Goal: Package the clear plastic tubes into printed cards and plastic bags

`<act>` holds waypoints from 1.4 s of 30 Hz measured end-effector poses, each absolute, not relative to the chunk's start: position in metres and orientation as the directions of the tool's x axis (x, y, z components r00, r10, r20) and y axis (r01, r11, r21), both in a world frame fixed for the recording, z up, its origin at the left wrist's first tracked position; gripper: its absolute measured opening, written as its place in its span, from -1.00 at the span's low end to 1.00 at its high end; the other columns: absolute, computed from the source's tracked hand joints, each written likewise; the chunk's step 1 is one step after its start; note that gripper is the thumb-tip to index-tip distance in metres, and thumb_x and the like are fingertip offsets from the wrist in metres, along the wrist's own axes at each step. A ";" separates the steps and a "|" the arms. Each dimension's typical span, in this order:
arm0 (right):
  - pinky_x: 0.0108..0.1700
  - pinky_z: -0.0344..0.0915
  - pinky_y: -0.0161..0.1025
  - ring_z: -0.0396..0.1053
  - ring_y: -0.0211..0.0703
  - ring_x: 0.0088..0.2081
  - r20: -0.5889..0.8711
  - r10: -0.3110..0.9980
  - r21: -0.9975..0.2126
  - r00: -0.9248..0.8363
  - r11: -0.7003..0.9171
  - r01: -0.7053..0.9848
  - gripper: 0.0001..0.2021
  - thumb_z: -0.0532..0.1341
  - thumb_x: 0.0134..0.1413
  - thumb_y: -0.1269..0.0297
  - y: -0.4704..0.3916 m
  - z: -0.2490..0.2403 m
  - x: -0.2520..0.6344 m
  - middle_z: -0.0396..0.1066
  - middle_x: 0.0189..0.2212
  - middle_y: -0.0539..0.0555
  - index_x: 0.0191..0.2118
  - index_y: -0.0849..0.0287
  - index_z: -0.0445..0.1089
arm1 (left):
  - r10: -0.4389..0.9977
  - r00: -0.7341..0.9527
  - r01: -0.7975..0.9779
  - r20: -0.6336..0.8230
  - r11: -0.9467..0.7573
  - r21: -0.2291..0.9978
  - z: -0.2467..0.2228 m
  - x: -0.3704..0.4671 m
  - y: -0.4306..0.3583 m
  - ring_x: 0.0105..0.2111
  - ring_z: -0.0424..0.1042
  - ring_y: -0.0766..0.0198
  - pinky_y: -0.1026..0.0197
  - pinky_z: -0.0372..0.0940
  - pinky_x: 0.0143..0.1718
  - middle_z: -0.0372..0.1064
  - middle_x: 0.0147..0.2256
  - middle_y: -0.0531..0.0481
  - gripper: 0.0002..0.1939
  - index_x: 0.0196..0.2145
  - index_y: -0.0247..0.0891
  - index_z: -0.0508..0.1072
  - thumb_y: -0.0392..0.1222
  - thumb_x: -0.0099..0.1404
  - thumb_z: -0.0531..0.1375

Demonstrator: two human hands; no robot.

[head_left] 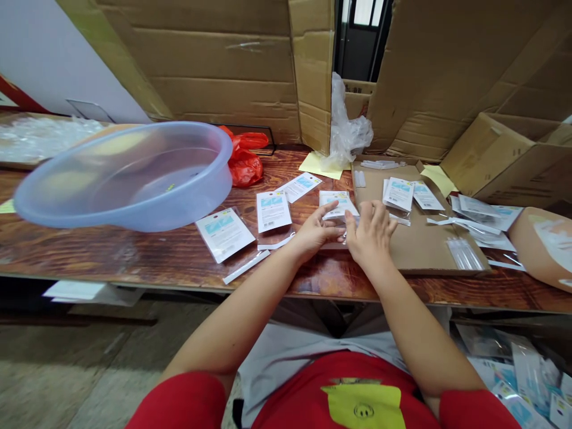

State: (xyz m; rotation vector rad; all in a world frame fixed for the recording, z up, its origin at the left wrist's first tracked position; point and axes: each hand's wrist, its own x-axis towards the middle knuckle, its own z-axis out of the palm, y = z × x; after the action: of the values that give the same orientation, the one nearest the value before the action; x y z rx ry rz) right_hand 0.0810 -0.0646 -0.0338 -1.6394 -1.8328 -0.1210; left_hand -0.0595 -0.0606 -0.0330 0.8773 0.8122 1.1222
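A clear plastic packet with a white and blue printed card (338, 201) lies at the table's front middle, its near end under my fingers. My left hand (313, 231) is closed on the packet's lower left edge, thumb and fingers around the clear flap. My right hand (370, 236) bends over the right side of the same packet, its thumb by the flap and its fingers curled; their tips are partly hidden. To the left lie similar packets: one near my left wrist (273, 211), one further left (226, 233) and one behind (300, 186).
A shallow cardboard tray (420, 238) on the right holds packets and clear plastic tubes (463, 254). A large translucent blue basin (179, 208) stands left, beside a red plastic bag (245, 158). More packets (485, 217) lie right of the tray, near an open cardboard box (496, 158).
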 end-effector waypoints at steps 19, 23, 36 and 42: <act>0.31 0.22 0.12 0.35 0.09 0.25 0.181 0.838 -0.709 -0.515 0.474 0.522 -0.73 0.36 0.15 0.23 -0.008 -0.003 0.116 0.48 0.13 0.16 -0.03 0.06 0.61 | 0.961 0.268 -0.377 -0.071 0.172 0.910 -0.024 -0.070 -0.066 -0.41 0.50 0.31 0.32 0.37 -0.43 0.53 -0.28 -0.04 0.04 0.38 -0.28 0.14 -0.41 -0.04 0.41; 0.30 0.25 0.10 0.41 0.07 0.19 0.230 0.872 -0.672 -0.432 0.464 0.578 -0.71 0.30 0.09 0.45 -0.004 -0.003 0.097 0.49 0.11 0.16 -0.07 0.11 0.61 | 0.960 0.274 -0.353 -0.053 0.152 0.923 -0.022 -0.073 -0.065 -0.35 0.54 0.27 0.32 0.43 -0.41 0.54 -0.14 -0.13 -0.01 0.35 -0.26 0.20 -0.39 -0.02 0.43; 0.39 0.15 -0.01 0.21 0.03 0.35 0.166 0.780 -0.662 -0.603 0.541 0.518 -0.60 0.29 0.16 0.40 -0.018 0.009 0.113 0.34 0.27 0.14 0.12 0.09 0.51 | 0.951 0.270 -0.277 -0.151 0.227 0.934 -0.007 -0.074 -0.070 -0.36 0.59 0.22 0.24 0.53 -0.35 0.57 -0.09 -0.14 0.07 0.41 -0.13 0.11 -0.42 -0.02 0.39; 0.17 0.40 -0.04 0.39 -0.06 0.21 0.460 0.796 -0.663 -0.393 0.603 0.444 -0.65 0.27 0.26 0.13 -0.065 0.023 0.217 0.47 0.14 0.10 0.12 0.02 0.50 | 0.959 0.133 -0.295 -0.251 0.280 0.913 0.011 -0.077 -0.071 -0.52 0.57 0.21 0.32 0.45 -0.55 0.60 -0.22 -0.19 -0.04 0.38 -0.29 0.17 -0.49 0.00 0.24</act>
State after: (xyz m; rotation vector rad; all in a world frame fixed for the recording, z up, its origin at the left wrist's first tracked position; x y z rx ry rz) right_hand 0.2172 -0.0655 0.0231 -0.9781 -2.0402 0.5678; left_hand -0.0768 -0.0713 0.0107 0.8258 1.0293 1.0782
